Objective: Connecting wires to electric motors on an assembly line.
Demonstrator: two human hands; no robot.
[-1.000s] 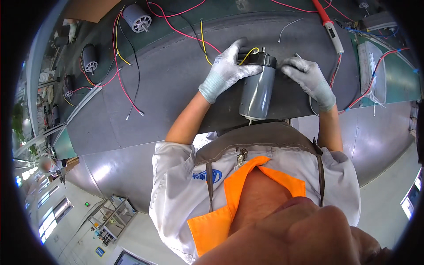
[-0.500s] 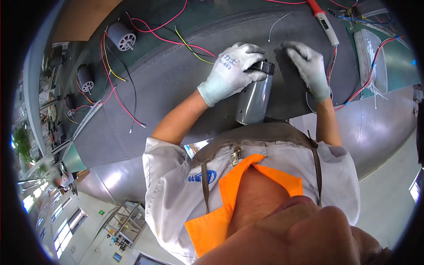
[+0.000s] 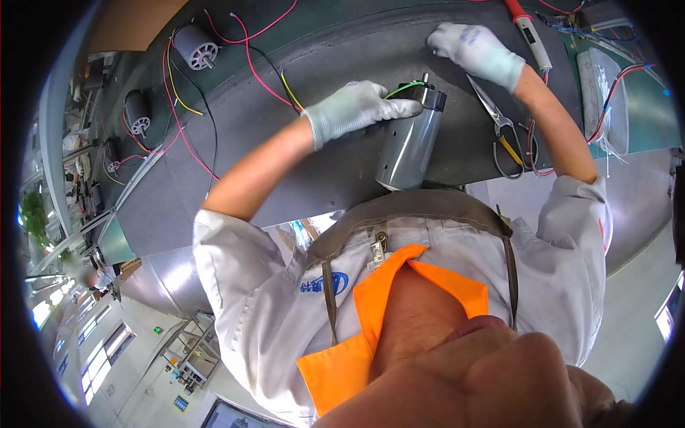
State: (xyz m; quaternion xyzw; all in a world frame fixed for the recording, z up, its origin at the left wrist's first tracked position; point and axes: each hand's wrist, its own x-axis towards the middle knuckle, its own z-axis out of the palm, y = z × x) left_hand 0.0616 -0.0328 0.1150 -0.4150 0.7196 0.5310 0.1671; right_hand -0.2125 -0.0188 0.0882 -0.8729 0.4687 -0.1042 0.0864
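A grey cylindrical motor [image 3: 409, 150] with a black end cap [image 3: 433, 99] and a short shaft stands tilted at the bench's near edge. Against its upper side is my left hand [image 3: 357, 110], gloved, with the thumb across the casing and the fingers partly hidden behind it. A green wire [image 3: 405, 88] arcs over the motor's top beside that thumb. My right hand [image 3: 471, 48], also gloved, is farther off on the mat, its fingers curled together; whatever they hold is hidden. Scissors [image 3: 497, 118] with a yellow grip lie below my right hand.
Two other motors [image 3: 195, 47] [image 3: 137, 114] with loose coloured leads sit at the left. A red and white pen-shaped tool [image 3: 529, 37] lies at the far right, near a clear tray [image 3: 596, 100] of white cable ties. Red and black cables [image 3: 612, 93] cross that tray.
My right hand has moved away and left, over where a thin pale strand lay, and its fingers have closed. The scissors now show. My left hand has slid lower, uncovering the shaft and green wire.
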